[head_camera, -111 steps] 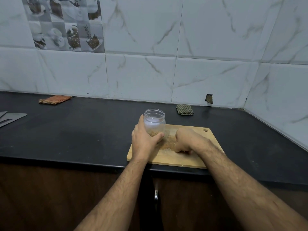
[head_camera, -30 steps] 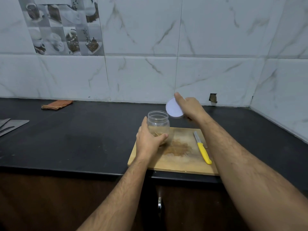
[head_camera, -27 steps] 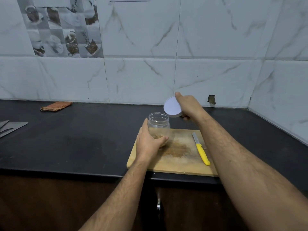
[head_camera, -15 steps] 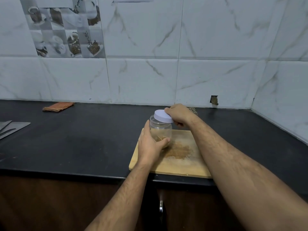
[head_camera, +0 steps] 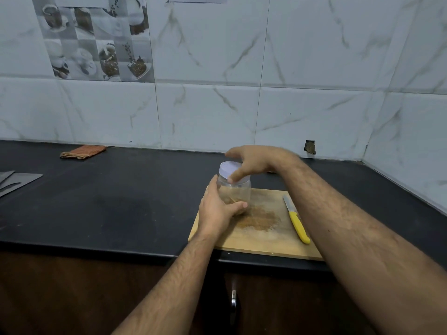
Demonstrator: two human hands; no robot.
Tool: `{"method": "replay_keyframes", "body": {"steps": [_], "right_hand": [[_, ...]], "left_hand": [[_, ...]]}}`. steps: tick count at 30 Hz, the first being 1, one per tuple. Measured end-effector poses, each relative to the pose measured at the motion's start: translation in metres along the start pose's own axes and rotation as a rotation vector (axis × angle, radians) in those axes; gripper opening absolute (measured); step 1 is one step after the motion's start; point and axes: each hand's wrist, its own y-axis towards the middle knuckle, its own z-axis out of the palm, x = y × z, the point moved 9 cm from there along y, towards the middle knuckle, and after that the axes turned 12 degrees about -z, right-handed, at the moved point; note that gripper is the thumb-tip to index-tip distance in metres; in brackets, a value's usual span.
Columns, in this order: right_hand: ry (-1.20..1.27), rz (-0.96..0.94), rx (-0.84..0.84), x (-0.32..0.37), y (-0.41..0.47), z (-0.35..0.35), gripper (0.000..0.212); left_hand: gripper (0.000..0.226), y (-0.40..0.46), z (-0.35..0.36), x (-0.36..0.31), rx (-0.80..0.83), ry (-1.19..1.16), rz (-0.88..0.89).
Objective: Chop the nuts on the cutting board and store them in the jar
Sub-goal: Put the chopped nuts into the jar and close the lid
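Left hand [head_camera: 219, 210] wraps jar [head_camera: 235, 193] at cutting board's [head_camera: 256, 240] back-left corner; right hand [head_camera: 254, 160] arched, fingers spread over white lid [head_camera: 228, 170], thumb touching.

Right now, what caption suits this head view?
Left hand steadies the jar while right hand fits its lid.

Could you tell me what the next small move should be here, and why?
Probably twist the lid tight: it already sits on the jar, the right hand has fingers at its rim, and the left hand steadies the jar on the cutting board.
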Motion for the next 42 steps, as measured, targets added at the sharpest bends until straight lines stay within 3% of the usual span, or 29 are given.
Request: {"method": "replay_keyframes", "body": {"steps": [11,15,18,21,24,26,28,31,34,37,40,42], "right_hand": [[-0.19,0.052,0.152,0.012,0.015,-0.005,0.076],[-0.228,0.095,0.074,0.007,0.014,-0.01,0.062],[-0.229,0.172,-0.018,0.0,0.01,-0.008,0.069],[-0.269,0.233,0.025,-0.004,0.006,-0.005,0.072],[-0.11,0.126,0.145,-0.005,0.006,0.002,0.066],[-0.011,0.063,0.146,-0.005,0.006,0.002,0.073],[-0.068,0.035,0.073,-0.006,0.01,0.0,0.062],[-0.18,0.151,-0.025,-0.014,0.011,-0.005,0.073],[-0.193,0.154,0.085,-0.014,0.008,0.001,0.085],[-0.075,0.025,0.089,-0.002,0.005,0.003,0.075],[-0.032,0.021,-0.004,-0.004,0.004,-0.002,0.065],[-0.036,0.032,-0.013,-0.006,0.006,-0.001,0.063]], "left_hand": [[0.089,0.008,-0.006,-0.001,0.062,0.108,-0.004],[0.09,0.011,-0.006,0.0,0.072,0.131,0.003],[0.093,0.011,-0.006,0.001,0.067,0.124,0.0],[0.093,0.011,-0.004,0.002,0.084,0.09,0.002],[0.099,0.011,-0.005,0.004,0.081,0.079,-0.004],[0.102,0.011,-0.005,0.006,0.08,0.069,-0.014],[0.101,0.01,-0.006,0.005,0.073,0.061,-0.021],[0.099,0.009,-0.006,0.005,0.044,0.06,-0.023],[0.102,0.007,-0.005,0.005,0.009,0.068,-0.02],[0.106,0.007,-0.004,0.008,0.024,0.048,-0.025],[0.107,0.006,-0.002,0.008,0.099,0.033,-0.022],[0.097,0.007,-0.003,0.009,0.146,0.027,-0.015]]}}
